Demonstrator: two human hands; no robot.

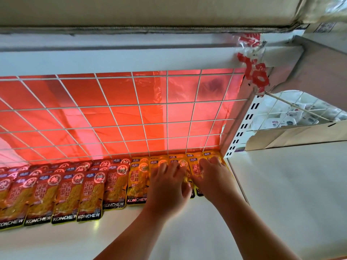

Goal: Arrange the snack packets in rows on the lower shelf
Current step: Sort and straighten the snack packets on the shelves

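Red KONCHEW snack packets (63,196) lie in overlapping rows along the back left of the white lower shelf (169,237). Yellow packets (138,182) continue the rows to the right, up to the shelf's corner. My left hand (167,184) lies on the yellow packets with its fingers spread and pointing to the back. My right hand (212,177) rests beside it on the rightmost yellow packets (196,167), fingers forward. Both hands press flat on the packets and hide most of those beneath them. The hands are slightly blurred.
A white wire grid (116,113) with red film behind it closes the back of the shelf. A slotted white upright (238,132) stands at the right corner. The upper shelf's underside (131,53) hangs overhead. Cardboard (293,134) lies beyond the upright.
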